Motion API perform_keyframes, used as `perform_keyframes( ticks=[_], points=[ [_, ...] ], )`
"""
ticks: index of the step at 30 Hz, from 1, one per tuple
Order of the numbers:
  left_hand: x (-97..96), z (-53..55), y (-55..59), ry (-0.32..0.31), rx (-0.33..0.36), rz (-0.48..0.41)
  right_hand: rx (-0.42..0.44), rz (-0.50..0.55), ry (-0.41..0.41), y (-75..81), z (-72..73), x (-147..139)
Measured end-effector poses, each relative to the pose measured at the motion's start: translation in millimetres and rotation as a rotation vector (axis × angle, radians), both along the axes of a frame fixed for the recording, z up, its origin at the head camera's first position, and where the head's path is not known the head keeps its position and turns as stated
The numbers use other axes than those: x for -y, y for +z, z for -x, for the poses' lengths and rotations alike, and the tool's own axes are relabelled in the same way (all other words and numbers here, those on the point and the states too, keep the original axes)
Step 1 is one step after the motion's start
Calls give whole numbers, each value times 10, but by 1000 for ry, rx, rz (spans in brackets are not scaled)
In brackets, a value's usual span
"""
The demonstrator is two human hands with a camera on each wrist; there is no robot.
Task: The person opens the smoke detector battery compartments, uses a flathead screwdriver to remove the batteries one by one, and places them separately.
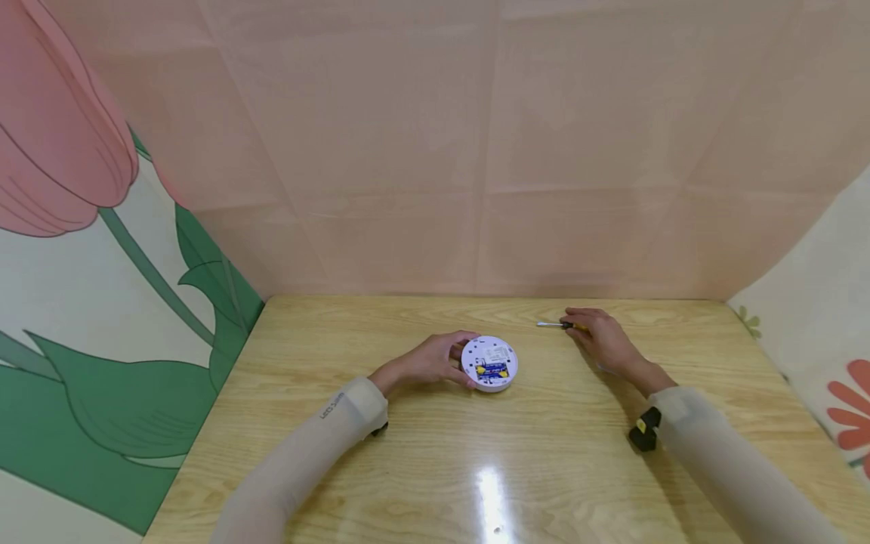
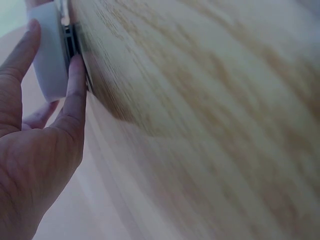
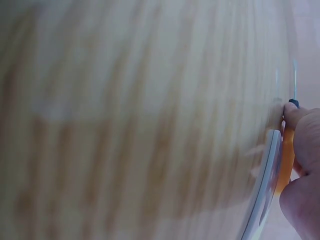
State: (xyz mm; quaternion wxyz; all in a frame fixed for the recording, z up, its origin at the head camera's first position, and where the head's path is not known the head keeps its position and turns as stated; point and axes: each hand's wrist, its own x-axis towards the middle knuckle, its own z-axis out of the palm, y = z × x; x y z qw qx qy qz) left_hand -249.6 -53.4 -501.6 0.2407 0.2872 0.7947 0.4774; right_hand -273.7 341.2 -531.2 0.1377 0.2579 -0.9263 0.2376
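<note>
Disc of white plastic sits within widely curled left grip, slim screwdriver within closed right grip.

The left sleeve is pale beige, with small dark lettering near the cuff. The right sleeve matches it, with a blocky black device marked in yellow beside it. Left hand and right hand are bare.
</note>
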Motion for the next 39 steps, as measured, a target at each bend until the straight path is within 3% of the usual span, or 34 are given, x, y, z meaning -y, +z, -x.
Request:
perform_keyframes(
  ticks=[16, 30, 39],
  points=[
    [-7, -5, 13, -3, -2, 1, 76, -11, -34, 76, 21, -18],
    [-7, -5, 32, -7, -17, 13, -20, -11, -31, 163, 58, -51],
    [-7, -10, 48, -18, -18, 29, -53, -19, 21, 283, 22, -23]
  ],
)
